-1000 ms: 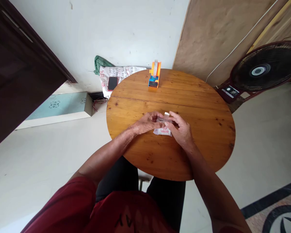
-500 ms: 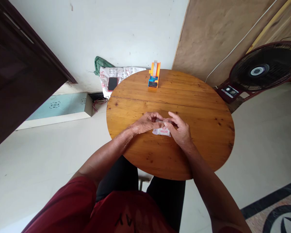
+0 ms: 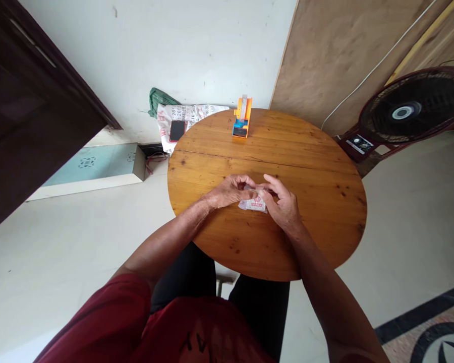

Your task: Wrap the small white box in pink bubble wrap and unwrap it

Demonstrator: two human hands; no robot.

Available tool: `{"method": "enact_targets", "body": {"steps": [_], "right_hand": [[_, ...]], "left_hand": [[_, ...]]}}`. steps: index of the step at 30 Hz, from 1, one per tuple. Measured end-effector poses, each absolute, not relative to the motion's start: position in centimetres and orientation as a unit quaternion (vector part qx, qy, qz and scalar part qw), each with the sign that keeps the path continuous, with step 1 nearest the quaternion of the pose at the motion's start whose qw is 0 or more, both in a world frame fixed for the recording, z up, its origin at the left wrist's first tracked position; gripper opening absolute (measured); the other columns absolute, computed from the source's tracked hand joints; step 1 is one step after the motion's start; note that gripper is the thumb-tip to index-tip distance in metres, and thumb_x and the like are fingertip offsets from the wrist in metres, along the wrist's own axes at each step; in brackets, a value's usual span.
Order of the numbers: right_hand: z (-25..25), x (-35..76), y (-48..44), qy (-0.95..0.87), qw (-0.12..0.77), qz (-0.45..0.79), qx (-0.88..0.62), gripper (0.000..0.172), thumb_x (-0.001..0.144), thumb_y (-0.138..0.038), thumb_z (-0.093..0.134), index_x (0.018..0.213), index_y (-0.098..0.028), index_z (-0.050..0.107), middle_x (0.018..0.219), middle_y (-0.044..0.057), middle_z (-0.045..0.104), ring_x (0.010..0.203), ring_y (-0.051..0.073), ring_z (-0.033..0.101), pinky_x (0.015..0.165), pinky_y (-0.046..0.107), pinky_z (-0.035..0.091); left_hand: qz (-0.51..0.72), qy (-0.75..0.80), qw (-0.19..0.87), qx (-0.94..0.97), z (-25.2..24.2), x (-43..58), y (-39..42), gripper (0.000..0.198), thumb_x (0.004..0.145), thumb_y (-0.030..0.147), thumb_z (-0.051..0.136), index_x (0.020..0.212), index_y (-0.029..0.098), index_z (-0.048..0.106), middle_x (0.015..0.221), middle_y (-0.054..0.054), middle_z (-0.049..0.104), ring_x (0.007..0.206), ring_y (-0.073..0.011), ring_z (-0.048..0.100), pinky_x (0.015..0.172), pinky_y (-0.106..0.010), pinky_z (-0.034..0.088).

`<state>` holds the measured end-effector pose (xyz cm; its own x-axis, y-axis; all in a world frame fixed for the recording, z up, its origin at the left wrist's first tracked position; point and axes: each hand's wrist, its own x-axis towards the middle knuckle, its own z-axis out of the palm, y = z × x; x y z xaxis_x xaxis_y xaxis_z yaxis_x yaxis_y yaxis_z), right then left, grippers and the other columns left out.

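Note:
A small clear plastic packet (image 3: 254,203) with white and red print is between my two hands, over the middle of the round wooden table (image 3: 227,237). My left hand (image 3: 234,190) pinches its upper edge between thumb and fingers. From the other side my right hand (image 3: 282,201) grips the same edge with its thumb, while its index finger stands raised and away. Fingers cover the packet's top edge, so I cannot see what is inside it.
An orange and blue tape dispenser (image 3: 242,121) stands at the table's far edge. Beyond the left edge, a phone (image 3: 177,131) lies on a printed white sack (image 3: 165,115). A large fan (image 3: 404,112) stands at the right; a pale blue-topped box (image 3: 98,166) lies left on the floor.
My hands and the packet hold nearly the same place and pose. The whole view has shifted very slightly.

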<state>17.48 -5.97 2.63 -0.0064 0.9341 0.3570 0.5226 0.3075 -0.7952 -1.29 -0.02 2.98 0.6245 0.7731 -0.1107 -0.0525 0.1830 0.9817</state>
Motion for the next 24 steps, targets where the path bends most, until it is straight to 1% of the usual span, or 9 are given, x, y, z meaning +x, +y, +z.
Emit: {"method": "enact_targets", "body": {"steps": [6,9,12,16,19,24], "right_hand": [[2.76,17.71,-6.21,-0.68,0.446,0.217,-0.541,0.043,0.092,-0.035,0.059,0.134,-0.025,0.061,0.111,0.007,0.079,0.099,0.023,0.075,0.09,0.042,0.06],[2.83,17.67,-6.32,-0.683,0.449,0.206,-0.538,0.041,0.09,-0.032,0.06,0.131,-0.026,0.063,0.11,0.006,0.079,0.094,0.022,0.075,0.089,0.042,0.061],[2.9,17.54,-6.28,-0.693,0.448,0.186,-0.532,0.035,0.088,-0.03,0.062,0.122,-0.026,0.068,0.108,0.006,0.079,0.093,0.023,0.075,0.09,0.043,0.061],[3.19,17.3,-6.12,-0.707,0.452,0.143,-0.525,0.023,0.088,-0.027,0.062,0.108,-0.027,0.072,0.113,0.007,0.077,0.104,0.025,0.072,0.095,0.046,0.058],[3.44,17.22,-6.04,-0.715,0.471,0.123,-0.502,0.015,0.09,-0.026,0.061,0.098,-0.027,0.074,0.112,0.007,0.077,0.107,0.025,0.071,0.098,0.047,0.057],[3.55,17.3,-6.12,-0.722,0.476,0.121,-0.487,0.015,0.093,-0.026,0.059,0.09,-0.027,0.073,0.111,0.008,0.076,0.105,0.024,0.071,0.097,0.047,0.056]], "left_hand": [[0.291,0.33,0.7,0.562,3.1,-1.37,0.03,0.034,0.07,0.033,0.083,0.091,0.013,0.065,0.081,0.0,0.069,0.067,-0.0091,0.059,0.063,-0.023,0.043],[0.288,0.333,0.699,0.563,2.99,-1.4,0.04,0.033,0.071,0.033,0.083,0.092,0.014,0.064,0.082,0.0,0.069,0.067,-0.0094,0.06,0.063,-0.023,0.042],[0.285,0.336,0.699,0.563,2.9,-1.4,0.06,0.034,0.07,0.033,0.083,0.091,0.014,0.064,0.081,0.0,0.068,0.068,-0.0095,0.059,0.063,-0.023,0.042],[0.276,0.339,0.686,0.582,2.97,-1.42,0.08,0.036,0.07,0.035,0.083,0.092,0.014,0.064,0.077,0.002,0.065,0.065,-0.0079,0.056,0.06,-0.022,0.039],[0.272,0.338,0.681,0.59,3.09,-1.43,0.09,0.035,0.07,0.035,0.082,0.092,0.015,0.064,0.075,0.004,0.063,0.063,-0.0071,0.054,0.059,-0.021,0.038],[0.272,0.333,0.685,0.588,3.24,-1.46,0.05,0.034,0.072,0.035,0.081,0.091,0.014,0.063,0.074,0.004,0.062,0.063,-0.0073,0.054,0.059,-0.022,0.04]]}}
